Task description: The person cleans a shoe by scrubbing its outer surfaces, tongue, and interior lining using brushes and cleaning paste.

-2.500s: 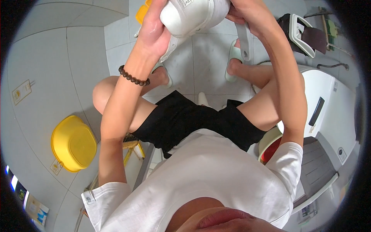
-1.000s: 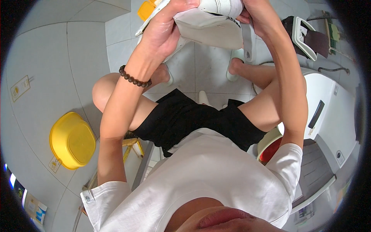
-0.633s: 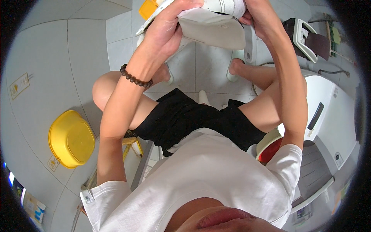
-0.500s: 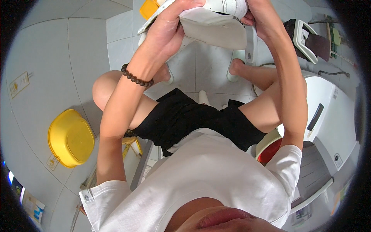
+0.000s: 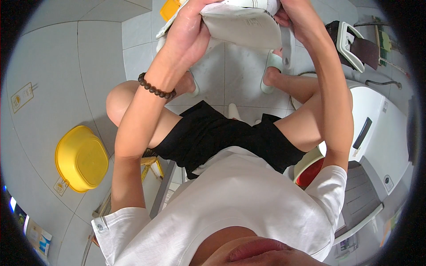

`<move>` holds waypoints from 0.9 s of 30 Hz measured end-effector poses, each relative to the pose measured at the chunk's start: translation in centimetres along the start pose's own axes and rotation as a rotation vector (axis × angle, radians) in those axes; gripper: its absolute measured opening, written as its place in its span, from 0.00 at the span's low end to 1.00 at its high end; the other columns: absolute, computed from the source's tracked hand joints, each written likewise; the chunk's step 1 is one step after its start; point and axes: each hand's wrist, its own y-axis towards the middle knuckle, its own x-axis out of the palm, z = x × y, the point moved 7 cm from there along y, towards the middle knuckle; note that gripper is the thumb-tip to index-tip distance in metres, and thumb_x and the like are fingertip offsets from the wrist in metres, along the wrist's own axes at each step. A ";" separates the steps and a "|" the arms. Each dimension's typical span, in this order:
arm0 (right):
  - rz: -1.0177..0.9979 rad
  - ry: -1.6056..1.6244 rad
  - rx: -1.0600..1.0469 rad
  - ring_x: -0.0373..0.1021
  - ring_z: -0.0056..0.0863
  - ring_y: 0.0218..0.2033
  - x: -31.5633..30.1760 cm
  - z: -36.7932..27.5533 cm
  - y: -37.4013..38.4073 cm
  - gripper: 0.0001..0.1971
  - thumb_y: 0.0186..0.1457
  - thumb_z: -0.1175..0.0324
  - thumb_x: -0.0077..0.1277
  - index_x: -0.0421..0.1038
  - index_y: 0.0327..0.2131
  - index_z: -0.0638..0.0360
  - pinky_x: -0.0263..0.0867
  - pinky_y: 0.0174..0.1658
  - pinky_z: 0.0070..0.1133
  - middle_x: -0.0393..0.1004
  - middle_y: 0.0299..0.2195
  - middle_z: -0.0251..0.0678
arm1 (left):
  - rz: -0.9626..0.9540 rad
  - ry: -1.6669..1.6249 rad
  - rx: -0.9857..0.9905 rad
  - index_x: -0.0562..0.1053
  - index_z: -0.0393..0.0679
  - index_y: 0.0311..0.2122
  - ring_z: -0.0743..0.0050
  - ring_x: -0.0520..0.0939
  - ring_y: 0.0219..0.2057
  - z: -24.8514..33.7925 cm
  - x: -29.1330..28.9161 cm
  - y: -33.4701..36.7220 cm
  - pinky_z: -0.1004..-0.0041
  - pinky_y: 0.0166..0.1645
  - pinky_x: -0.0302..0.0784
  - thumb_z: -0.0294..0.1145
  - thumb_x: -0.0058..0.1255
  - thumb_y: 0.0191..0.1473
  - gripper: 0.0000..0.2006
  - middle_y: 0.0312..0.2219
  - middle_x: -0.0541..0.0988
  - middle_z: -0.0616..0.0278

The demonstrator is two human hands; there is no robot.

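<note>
At the top edge, both hands hold a white stitched thing (image 5: 253, 3) with a broad, stiff, pale flap (image 5: 242, 30) that bears faint print. Most of it is cut off by the frame, so its kind does not show. My left hand (image 5: 188, 37) grips its left side, thumb upward, with a beaded bracelet on the wrist. My right hand (image 5: 293, 17) is closed at its right side, fingers partly hidden. Below the right hand hangs a white handle-like piece (image 5: 288, 51) with a hole; whether that hand holds it, I cannot tell.
A yellow object (image 5: 168, 9) lies behind the white thing. On the left wall hangs a yellow basin (image 5: 82, 159). A white bin (image 5: 350, 48) stands at far right, with a white appliance (image 5: 377, 128) nearer. A red-and-white container (image 5: 308, 170) is beside my right thigh.
The white thing has shifted slightly left and up, tilting so that the print on its flap shows more. The handle-like piece sits slightly higher. My arms have barely moved.
</note>
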 end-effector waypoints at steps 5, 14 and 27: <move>0.567 -0.151 0.162 0.68 0.23 0.24 -2.4 -3.0 -1.5 0.25 0.60 0.50 0.58 0.71 0.43 0.68 0.66 0.28 0.23 0.72 0.25 0.30 | 0.088 0.187 0.073 0.73 0.35 0.55 0.65 0.79 0.50 -1.1 -2.1 1.4 0.66 0.53 0.77 0.33 0.57 0.58 0.22 0.48 0.79 0.57; 0.242 -0.615 -0.352 0.71 0.34 0.30 -1.1 -1.7 -0.8 0.24 0.63 0.54 0.53 0.64 0.51 0.67 0.67 0.35 0.31 0.74 0.29 0.50 | 0.176 1.155 0.456 0.77 0.40 0.52 0.67 0.81 0.44 3.3 0.1 -1.0 0.70 0.48 0.76 0.34 0.58 0.58 0.18 0.44 0.82 0.57; 0.077 -0.700 -0.304 0.73 0.35 0.33 1.6 -1.0 -0.3 0.30 0.51 0.49 0.64 0.67 0.45 0.65 0.69 0.38 0.31 0.75 0.33 0.49 | -0.001 1.413 0.200 0.80 0.40 0.41 0.64 0.83 0.32 -1.0 -0.1 -0.2 0.66 0.40 0.79 0.40 0.62 0.49 0.16 0.30 0.84 0.60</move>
